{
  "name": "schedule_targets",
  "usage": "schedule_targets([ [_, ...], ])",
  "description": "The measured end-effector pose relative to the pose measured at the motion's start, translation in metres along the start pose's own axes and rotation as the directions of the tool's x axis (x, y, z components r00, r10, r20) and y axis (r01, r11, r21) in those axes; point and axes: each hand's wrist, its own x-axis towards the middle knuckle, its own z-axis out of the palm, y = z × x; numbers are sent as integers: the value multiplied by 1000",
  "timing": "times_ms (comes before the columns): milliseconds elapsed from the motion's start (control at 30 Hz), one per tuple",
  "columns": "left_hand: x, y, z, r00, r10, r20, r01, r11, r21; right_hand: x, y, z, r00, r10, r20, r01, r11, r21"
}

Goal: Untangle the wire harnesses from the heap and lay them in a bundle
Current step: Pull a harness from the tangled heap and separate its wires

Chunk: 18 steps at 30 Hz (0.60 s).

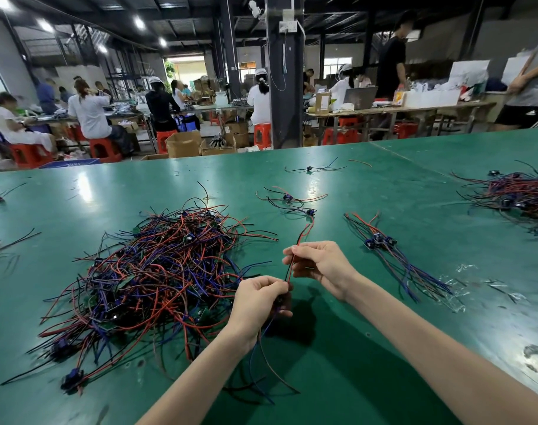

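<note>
A big tangled heap of red, black and blue wire harnesses (pixel 157 277) lies on the green table (pixel 384 348) to the left. Both hands hold one harness (pixel 303 233) above the table in the middle. My left hand (pixel 260 300) grips its dark connector end, with blue, red and black leads hanging below the wrist. My right hand (pixel 318 260) pinches its red and black wires higher up; they run up past the fingers. A small straightened bundle of harnesses (pixel 387 250) lies to the right of my hands.
Loose single harnesses (pixel 292 200) lie behind my hands, another (pixel 310 169) farther back. A second pile (pixel 519 194) sits at the right edge. Clear plastic wrap (pixel 455 289) lies by the bundle. Stray wires (pixel 4 243) are at the left. People work at benches beyond the table.
</note>
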Motion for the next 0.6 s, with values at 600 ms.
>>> schedule_targets([
  [600,2,-4,2,999,-4,53,-2,994,111,17,3,-32,998,33,-55,-47,954,-295],
])
